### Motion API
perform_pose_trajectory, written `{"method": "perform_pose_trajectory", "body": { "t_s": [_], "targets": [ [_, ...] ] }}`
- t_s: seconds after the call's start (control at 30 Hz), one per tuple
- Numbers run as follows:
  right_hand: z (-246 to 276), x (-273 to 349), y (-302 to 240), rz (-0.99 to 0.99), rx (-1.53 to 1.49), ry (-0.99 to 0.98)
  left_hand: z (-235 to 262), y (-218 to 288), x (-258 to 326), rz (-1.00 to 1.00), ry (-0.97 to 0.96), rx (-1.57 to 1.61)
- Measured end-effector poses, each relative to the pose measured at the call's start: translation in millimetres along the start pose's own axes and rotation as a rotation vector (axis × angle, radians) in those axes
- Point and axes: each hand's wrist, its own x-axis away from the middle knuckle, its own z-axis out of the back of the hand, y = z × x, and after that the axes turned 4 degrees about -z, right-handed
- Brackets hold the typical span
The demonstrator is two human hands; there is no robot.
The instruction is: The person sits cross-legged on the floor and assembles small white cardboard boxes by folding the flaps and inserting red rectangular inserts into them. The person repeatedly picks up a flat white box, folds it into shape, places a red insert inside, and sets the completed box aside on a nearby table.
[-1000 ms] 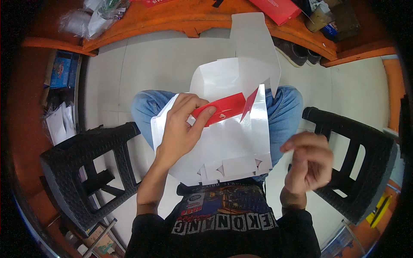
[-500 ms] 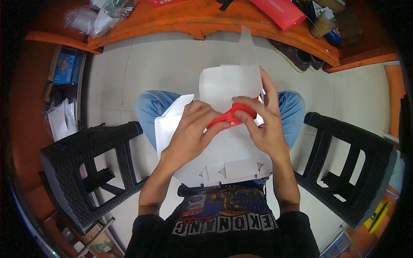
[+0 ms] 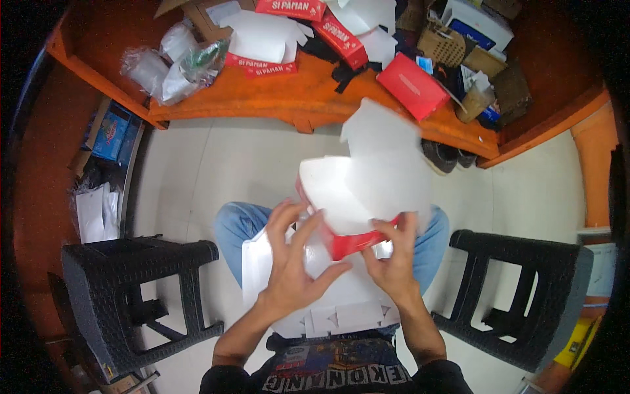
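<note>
A folded cardboard food box (image 3: 357, 243), red outside and white inside, is held over my lap with its blurred white lid raised at the far right. My right hand (image 3: 396, 259) grips its near wall, thumb below and fingers over the rim. Beside the box's left near corner is my left hand (image 3: 289, 253), fingers spread and thumb stretched out; the fingertips are at the side wall, though whether they press on it I cannot tell. Beneath the hands, a flat unfolded white carton blank (image 3: 354, 289) lies across my thighs, its slotted edge toward my body.
Black plastic stools stand at left (image 3: 141, 295) and right (image 3: 518, 295). Across the far side runs an orange shelf (image 3: 262, 105) holding red-and-white boxes (image 3: 341, 41), a red carton (image 3: 413, 85) and plastic-wrapped stacks (image 3: 172, 69). Dark shoes (image 3: 441, 156) sit beneath it.
The box has opened out and moved farther from my body, its red walls now standing. My left hand's fingers have spread from their earlier hold. The view has tilted up, showing more shelf.
</note>
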Motion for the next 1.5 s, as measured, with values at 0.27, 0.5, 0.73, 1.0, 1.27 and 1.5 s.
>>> {"method": "perform_pose_trajectory", "body": {
  "t_s": [0.27,0.5,0.73,1.0,1.27,1.5],
  "targets": [
    [61,-243,-62,0.302,-0.124,0.461,-43,-7,105,-0.009,-0.812,-0.086],
    [22,-155,-54,0.028,-0.317,0.133,-72,-6,177,-0.075,-0.871,-0.034],
    [28,-14,-9,-0.219,-0.083,-0.492,-59,2,143,-0.143,-0.797,-0.012],
    [68,61,-8,-0.181,-0.049,-0.828,-42,-7,98,0.284,-0.849,0.242],
    [80,74,10,-0.188,-0.177,-0.662,-19,-11,62,0.856,-0.705,0.739],
    [80,85,21,-0.028,-0.775,-0.117,-4,1,55,0.728,-0.459,0.615]
  ]
}}
